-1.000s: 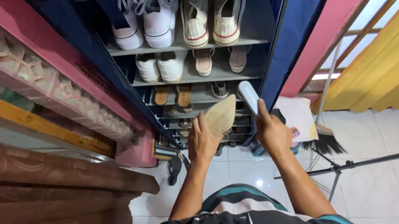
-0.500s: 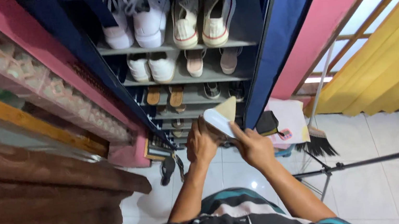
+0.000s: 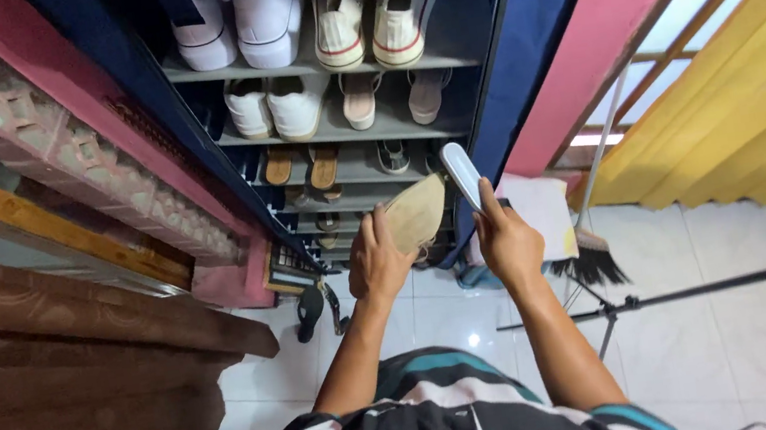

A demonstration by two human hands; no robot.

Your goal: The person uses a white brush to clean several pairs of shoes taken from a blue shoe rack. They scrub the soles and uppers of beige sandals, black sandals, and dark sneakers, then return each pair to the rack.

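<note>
My left hand [image 3: 378, 264] grips a tan flat shoe [image 3: 416, 213], its pale sole turned up toward me. My right hand [image 3: 509, 244] holds a white brush [image 3: 463, 176] by its handle, raised just right of the shoe and apart from it. Both hands hover in front of a blue fabric shoe rack [image 3: 528, 32], level with its lower shelves.
The rack's grey shelves [image 3: 460, 54] carry white sneakers [image 3: 270, 11], cream sneakers [image 3: 367, 5], sandals and flats. A broom [image 3: 591, 265] leans at the right by a white cloth [image 3: 537, 207]. A tripod leg [image 3: 717, 284] crosses the tiled floor. Dark sandals [image 3: 310, 309] lie below the rack. Yellow curtain at right.
Half a second ago the brush lay against the shoe's sole. My right hand has since lifted it away to the right, back to where it was a second ago.
</note>
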